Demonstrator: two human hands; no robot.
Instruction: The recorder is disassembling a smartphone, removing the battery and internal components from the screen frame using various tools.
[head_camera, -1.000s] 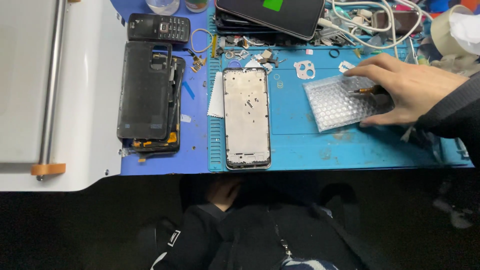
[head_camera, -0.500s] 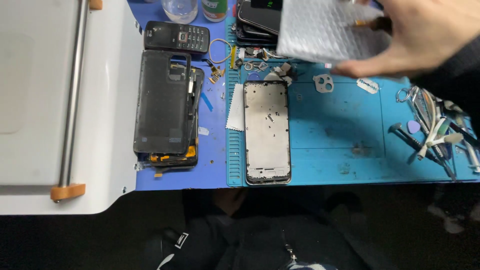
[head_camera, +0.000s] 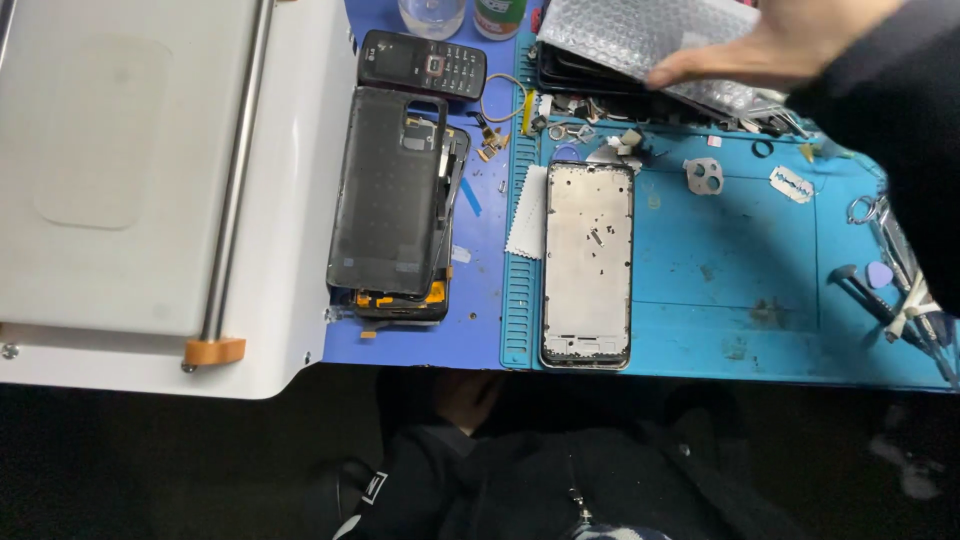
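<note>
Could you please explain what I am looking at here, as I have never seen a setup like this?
This is one view from a camera worn on a person's head, looking down at a repair bench. No machine does the work, only bare hands. The right hand, in a dark sleeve, reaches across the top and holds a sheet of bubble wrap over a stack of phones. The left hand is out of view. On the blue mat lies a phone frame, with a razor blade and tools to its right. Left of the mat are an opened phone, a small keypad phone and a white machine.
</note>
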